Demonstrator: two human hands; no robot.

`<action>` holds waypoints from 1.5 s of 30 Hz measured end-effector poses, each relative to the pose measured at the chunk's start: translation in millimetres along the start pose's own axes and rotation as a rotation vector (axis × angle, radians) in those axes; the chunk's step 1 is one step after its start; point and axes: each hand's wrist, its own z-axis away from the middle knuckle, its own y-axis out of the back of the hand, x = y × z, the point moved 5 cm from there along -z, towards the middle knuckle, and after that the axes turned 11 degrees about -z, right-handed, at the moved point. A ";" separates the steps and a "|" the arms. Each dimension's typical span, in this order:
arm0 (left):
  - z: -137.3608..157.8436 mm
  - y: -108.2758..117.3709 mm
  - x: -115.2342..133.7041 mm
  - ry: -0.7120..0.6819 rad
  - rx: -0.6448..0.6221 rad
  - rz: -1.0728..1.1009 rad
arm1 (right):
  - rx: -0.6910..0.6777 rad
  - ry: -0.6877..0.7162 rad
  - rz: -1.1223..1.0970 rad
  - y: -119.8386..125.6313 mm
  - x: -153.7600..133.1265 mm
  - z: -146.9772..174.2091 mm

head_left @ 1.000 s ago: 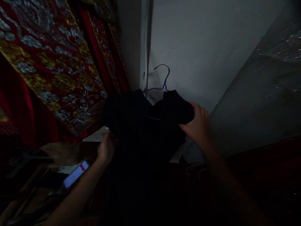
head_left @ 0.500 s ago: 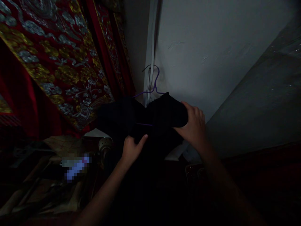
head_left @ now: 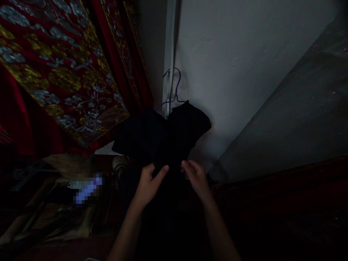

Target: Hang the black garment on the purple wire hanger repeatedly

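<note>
A dark short-sleeved garment (head_left: 187, 123) hangs on a purple wire hanger (head_left: 178, 81), whose hook is over a pale strip on the wall. Lower on the garment's front, my left hand (head_left: 148, 183) is closed on the dark cloth, thumb pointing up and right. Across from it, my right hand (head_left: 196, 177) pinches the garment's right side, fingers curled together. Poor light hides the garment's lower part and the exact folds in my fingers.
Red cloth with gold and silver embroidery (head_left: 67, 72) hangs at the left. A wooden frame (head_left: 87, 221) stands low left, with a blurred-out bluish item (head_left: 88, 190) by it. The pale wall (head_left: 231, 54) rises behind, and a greyish sheet-like surface (head_left: 299, 112) slants at the right.
My right hand has left the garment's right shoulder and come down and inward to its front. My left hand stays on the cloth, slightly lower. The purple line at the neckline no longer shows.
</note>
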 end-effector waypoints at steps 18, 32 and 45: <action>21.8 33.2 2.8 0.013 0.101 -0.045 | -0.186 -0.352 -0.205 -51.2 22.3 49.9; 28.1 -18.1 -19.9 -0.135 -0.114 -0.253 | -0.157 -0.291 -0.266 -47.4 14.0 50.9; 30.4 -18.6 -18.4 -0.079 0.098 -0.227 | -0.231 -0.213 -0.319 -41.1 0.1 52.6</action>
